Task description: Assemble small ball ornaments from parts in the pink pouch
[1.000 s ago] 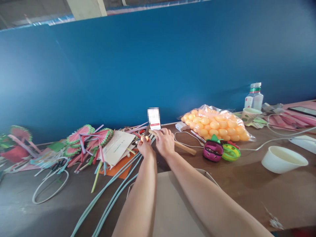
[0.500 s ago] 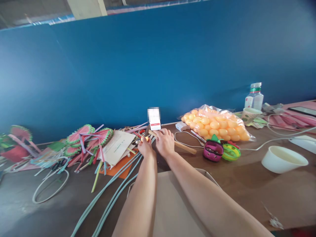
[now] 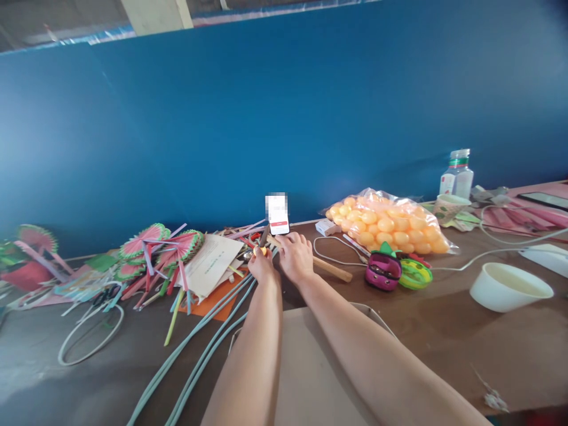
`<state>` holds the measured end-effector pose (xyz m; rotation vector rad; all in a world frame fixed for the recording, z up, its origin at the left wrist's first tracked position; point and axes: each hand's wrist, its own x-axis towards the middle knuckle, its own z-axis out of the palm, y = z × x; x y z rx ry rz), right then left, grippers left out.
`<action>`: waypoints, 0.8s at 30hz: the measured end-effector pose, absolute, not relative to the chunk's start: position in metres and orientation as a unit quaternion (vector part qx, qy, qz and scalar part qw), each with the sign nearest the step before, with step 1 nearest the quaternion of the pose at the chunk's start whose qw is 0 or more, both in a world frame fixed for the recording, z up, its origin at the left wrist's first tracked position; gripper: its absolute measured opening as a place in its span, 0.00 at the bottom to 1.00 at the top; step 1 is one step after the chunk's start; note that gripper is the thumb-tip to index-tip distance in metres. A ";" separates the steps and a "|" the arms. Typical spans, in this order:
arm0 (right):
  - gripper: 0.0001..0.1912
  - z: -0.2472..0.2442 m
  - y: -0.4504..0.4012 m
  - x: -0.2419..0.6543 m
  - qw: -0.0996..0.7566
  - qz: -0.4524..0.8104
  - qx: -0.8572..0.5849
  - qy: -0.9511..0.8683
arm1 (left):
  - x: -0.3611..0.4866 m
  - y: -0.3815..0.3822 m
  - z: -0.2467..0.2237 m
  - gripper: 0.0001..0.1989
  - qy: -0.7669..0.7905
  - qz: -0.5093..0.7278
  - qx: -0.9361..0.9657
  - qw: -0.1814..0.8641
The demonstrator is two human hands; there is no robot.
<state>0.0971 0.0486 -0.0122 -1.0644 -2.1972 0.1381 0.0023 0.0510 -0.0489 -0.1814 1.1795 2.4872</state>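
Near the foot of the blue panel, my left hand [image 3: 262, 269] is closed in a pinch on a small yellow-orange object [image 3: 262, 251]. Its exact kind is too small to make out. Just right of it, my right hand [image 3: 296, 257] curls its fingers over a wooden stick [image 3: 335, 269], whose thicker end sticks out to the right. A lighter wooden tip shows left of those fingers. Behind both hands a phone [image 3: 279, 228] with a lit white screen leans upright. A shiny metal piece [image 3: 247, 254] lies beside the left fingertips.
Pale green cables [image 3: 199, 349], papers [image 3: 213, 260] and watermelon-patterned paper fans [image 3: 144, 241] lie at left. At right are a bag of orange balls [image 3: 386, 225], a purple case [image 3: 382, 271], a white bowl [image 3: 506, 290] and a bottle [image 3: 457, 177]. The blue panel [image 3: 284, 106] stands behind.
Both hands stay in nearly the same place. My right fingers have shifted very slightly, and the surrounding things have not moved.
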 end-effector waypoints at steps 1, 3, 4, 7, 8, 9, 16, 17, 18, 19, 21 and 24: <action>0.18 -0.013 0.049 0.097 0.336 0.053 -0.412 -0.845 | 0.003 0.051 -0.048 0.06 0.424 0.884 -0.063 0.186; 0.18 -0.013 0.052 0.098 0.322 0.055 -0.427 -0.843 | 0.004 0.050 -0.045 0.06 0.437 0.880 -0.065 0.174; 0.18 -0.014 0.054 0.099 0.310 0.058 -0.439 -0.841 | 0.005 0.049 -0.043 0.06 0.444 0.878 -0.065 0.169; 0.16 -0.017 0.060 0.101 0.256 0.070 -0.478 -0.837 | 0.007 0.045 -0.037 0.06 0.462 0.871 -0.063 0.156; 0.16 -0.018 0.062 0.102 0.236 0.073 -0.489 -0.837 | 0.008 0.044 -0.035 0.06 0.466 0.870 -0.058 0.152; 0.15 -0.020 0.063 0.103 0.216 0.075 -0.498 -0.836 | 0.008 0.044 -0.034 0.05 0.470 0.869 -0.050 0.148; 0.14 -0.024 0.068 0.101 0.131 0.113 -0.530 -0.830 | 0.008 0.042 -0.031 0.07 0.468 0.866 -0.029 0.175; 0.14 -0.024 0.069 0.101 0.128 0.118 -0.533 -0.828 | 0.009 0.041 -0.030 0.07 0.458 0.868 -0.029 0.190; 0.14 -0.023 0.069 0.101 0.126 0.123 -0.535 -0.826 | 0.010 0.041 -0.029 0.06 0.446 0.870 -0.029 0.207; 0.14 -0.023 0.069 0.101 0.128 0.126 -0.537 -0.824 | 0.011 0.041 -0.028 0.06 0.434 0.871 -0.030 0.227; 0.15 -0.023 0.069 0.100 0.158 0.134 -0.536 -0.819 | 0.014 0.040 -0.026 0.05 0.408 0.872 -0.032 0.270; 0.15 -0.025 0.070 0.098 0.269 0.169 -0.495 -0.809 | 0.018 0.039 -0.023 0.05 0.376 0.867 -0.030 0.325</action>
